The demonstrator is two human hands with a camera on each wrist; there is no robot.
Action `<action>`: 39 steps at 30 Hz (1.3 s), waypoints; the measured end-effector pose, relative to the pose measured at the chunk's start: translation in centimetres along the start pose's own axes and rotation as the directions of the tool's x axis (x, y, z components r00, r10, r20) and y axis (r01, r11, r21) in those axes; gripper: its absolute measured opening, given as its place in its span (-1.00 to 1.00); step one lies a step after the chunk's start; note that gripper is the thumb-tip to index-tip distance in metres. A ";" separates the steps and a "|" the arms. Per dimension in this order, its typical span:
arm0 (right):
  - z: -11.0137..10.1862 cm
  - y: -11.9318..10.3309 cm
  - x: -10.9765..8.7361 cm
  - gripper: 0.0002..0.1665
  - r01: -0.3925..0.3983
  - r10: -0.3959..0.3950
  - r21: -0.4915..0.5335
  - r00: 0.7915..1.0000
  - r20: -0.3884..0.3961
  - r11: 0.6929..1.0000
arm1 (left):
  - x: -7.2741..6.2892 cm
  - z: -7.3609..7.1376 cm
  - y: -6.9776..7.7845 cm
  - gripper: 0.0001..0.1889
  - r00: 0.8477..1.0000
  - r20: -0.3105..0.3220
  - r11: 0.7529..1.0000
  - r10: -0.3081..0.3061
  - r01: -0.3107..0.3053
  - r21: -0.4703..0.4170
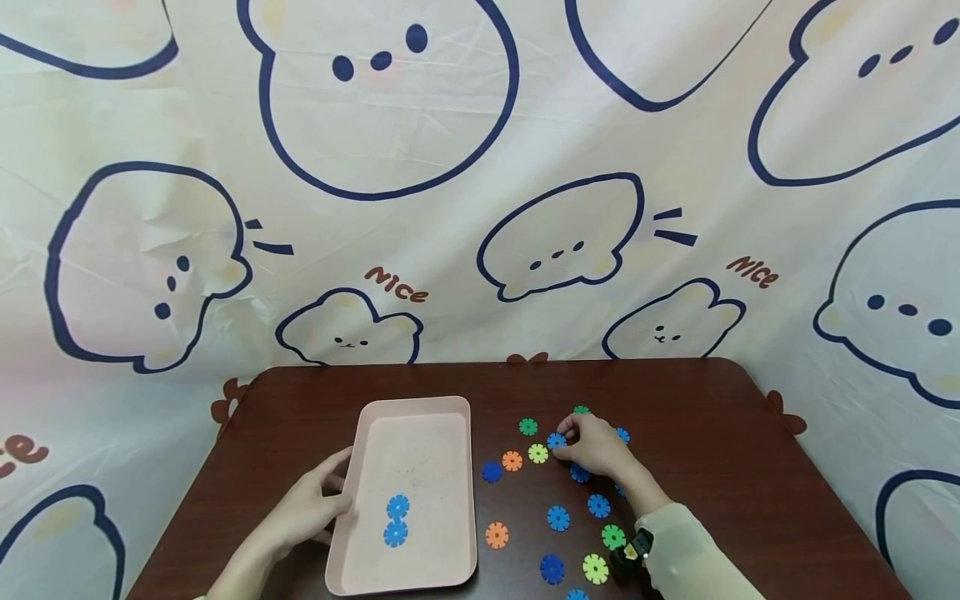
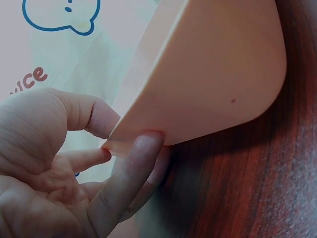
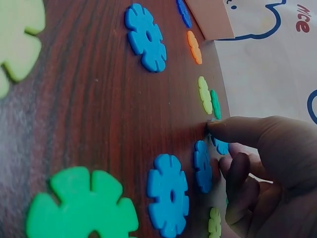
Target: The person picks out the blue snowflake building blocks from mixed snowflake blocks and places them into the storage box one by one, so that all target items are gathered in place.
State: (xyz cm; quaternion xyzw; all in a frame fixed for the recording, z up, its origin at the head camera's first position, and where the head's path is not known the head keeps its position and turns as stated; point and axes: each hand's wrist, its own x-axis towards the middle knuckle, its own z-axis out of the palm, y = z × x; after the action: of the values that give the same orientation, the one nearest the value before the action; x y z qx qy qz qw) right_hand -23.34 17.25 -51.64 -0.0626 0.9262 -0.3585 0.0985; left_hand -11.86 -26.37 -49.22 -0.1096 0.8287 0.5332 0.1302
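My left hand (image 1: 311,504) grips the left rim of a pale pink tray (image 1: 450,433). In the left wrist view, its thumb and fingers pinch the tray's edge (image 2: 213,84). Two light-blue notched plastic discs (image 1: 396,533) lie inside the tray, edge to edge. Over on the right, my right hand (image 1: 596,446) pinches a blue notched disc (image 1: 556,441) between thumb and fingers, at the table top. A yellow-green disc (image 1: 537,453) lies just left of it, and another blue disc (image 1: 579,472) lies below the hand. The right wrist view shows the pinched disc (image 3: 221,146) partly hidden by the fingers.
Several more notched discs are spread over the brown table (image 1: 697,417): green (image 1: 528,427), orange (image 1: 497,535), dark blue (image 1: 552,569) and yellow-green (image 1: 596,569). A cartoon-printed cloth (image 1: 450,233) hangs behind the table. Some discs are partly covered by the right arm.
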 end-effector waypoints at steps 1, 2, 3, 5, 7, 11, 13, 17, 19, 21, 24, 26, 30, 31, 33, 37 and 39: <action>0.0 0.0 0.0 -0.70 0.009 -0.009 0.004 1.000 -0.001 1.000 | 0.0 0.0 0.0 -0.19 1.000 0.001 1.000 0.001 -0.001 -0.001; 0.0 0.1 -0.1 -0.69 0.015 -0.015 0.009 1.000 -0.003 1.000 | 0.0 0.0 0.0 -0.19 1.000 0.002 1.000 0.001 -0.001 0.000; 0.1 0.1 -0.1 -0.69 0.024 -0.024 0.015 1.000 -0.006 1.000 | 0.0 0.0 0.0 -0.19 1.000 0.002 1.000 0.001 -0.001 0.001; 0.1 0.2 -0.1 -0.73 0.041 -0.040 0.023 0.999 -0.017 0.999 | 0.0 0.1 0.0 -0.19 1.000 0.002 1.000 0.002 -0.002 0.000; 0.1 0.3 -0.1 -0.80 0.055 -0.055 0.031 0.998 -0.026 0.998 | 0.0 0.1 0.0 -0.19 1.000 0.003 1.000 0.004 -0.004 0.000; 0.1 0.6 -0.1 -0.94 0.091 -0.088 0.048 0.995 -0.045 0.995 | 0.0 0.1 0.1 -0.19 1.000 0.004 1.000 0.008 -0.008 -0.005; 0.1 0.7 -0.1 -0.95 0.102 -0.099 0.061 0.994 -0.047 0.993 | -0.1 0.1 0.1 -0.19 1.000 0.005 1.000 0.012 -0.012 -0.007; 0.0 0.5 -0.1 -0.94 0.116 -0.112 0.086 0.992 -0.055 0.990 | -0.1 0.1 0.1 -0.19 1.000 0.005 1.000 0.018 -0.018 -0.010; -0.1 0.1 -0.1 -0.93 0.126 -0.121 0.100 0.991 -0.057 0.987 | -0.2 0.0 0.1 -0.19 1.000 0.004 1.000 0.017 -0.017 -0.010; -0.2 -0.3 -0.2 -0.92 0.139 -0.133 0.120 0.990 -0.054 0.983 | -0.2 0.0 0.1 -0.19 1.000 0.004 1.000 0.014 -0.014 -0.009; -0.2 -1.2 -0.4 -0.89 0.164 -0.159 0.155 0.986 -0.040 0.974 | -0.2 0.0 0.1 -0.19 1.000 0.006 1.000 0.009 -0.009 -0.010; -0.1 -1.9 -0.5 -0.87 0.188 -0.186 0.176 0.982 -0.028 0.966 | -0.2 0.0 0.0 -0.19 1.000 0.006 1.000 0.008 -0.008 -0.010; 0.5 -3.2 -0.9 -0.83 0.245 -0.251 0.194 0.968 0.011 0.950 | -0.2 0.0 0.0 -0.18 1.000 0.005 1.000 0.007 -0.007 -0.011; 0.7 -3.6 -1.0 -0.83 0.257 -0.267 0.197 0.964 0.022 0.946 | -0.2 0.0 0.0 -0.18 1.000 0.005 1.000 0.006 -0.006 -0.010; 1.2 -4.5 -1.2 -0.82 0.282 -0.297 0.207 0.954 0.046 0.937 | -0.2 0.0 0.0 -0.18 1.000 0.004 1.000 0.006 -0.006 -0.010; 2.6 -6.3 -1.4 -0.83 0.307 -0.333 0.236 0.940 0.078 0.922 | -0.1 0.0 -0.1 -0.18 1.000 0.004 1.000 0.009 -0.009 -0.005; 3.3 -7.1 -1.5 -0.85 0.310 -0.341 0.246 0.936 0.091 0.918 | 0.0 0.0 -0.1 -0.18 1.000 0.003 1.000 0.010 -0.010 -0.006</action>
State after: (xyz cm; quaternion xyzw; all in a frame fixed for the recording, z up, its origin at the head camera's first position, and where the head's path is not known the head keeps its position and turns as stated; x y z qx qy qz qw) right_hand -20.81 10.13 -49.04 -0.2278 0.8469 -0.4689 0.1051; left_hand -11.78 -26.40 -49.35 -0.1049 0.8275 0.5364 0.1284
